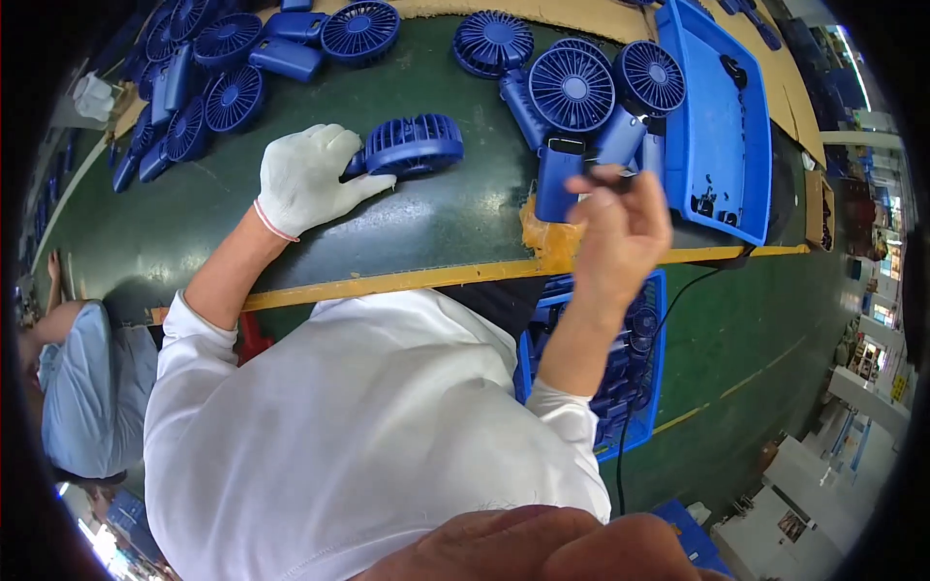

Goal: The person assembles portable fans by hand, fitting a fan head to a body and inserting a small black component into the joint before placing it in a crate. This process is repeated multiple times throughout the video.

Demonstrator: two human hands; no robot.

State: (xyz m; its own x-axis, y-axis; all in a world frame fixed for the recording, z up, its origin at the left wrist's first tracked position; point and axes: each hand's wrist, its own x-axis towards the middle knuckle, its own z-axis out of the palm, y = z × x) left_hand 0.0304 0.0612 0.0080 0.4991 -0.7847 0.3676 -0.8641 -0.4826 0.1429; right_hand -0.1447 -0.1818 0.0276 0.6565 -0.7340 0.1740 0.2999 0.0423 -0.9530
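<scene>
Left hand [305, 182], gloved, holds a blue fan [415, 145].

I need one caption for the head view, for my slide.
Gloved left hand holds a blue fan at a green table; bare right hand pinches a blurred dark piece.

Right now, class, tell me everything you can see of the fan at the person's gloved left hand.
The fan is dark blue and looks like plastic. Its round head is seen mostly from the side, with narrow slats around it and a smooth, glossy lower part. The handle points left, largely hidden by the white-gloved left hand that holds it. It is over the green tabletop; whether the head touches the surface is unclear.
</scene>
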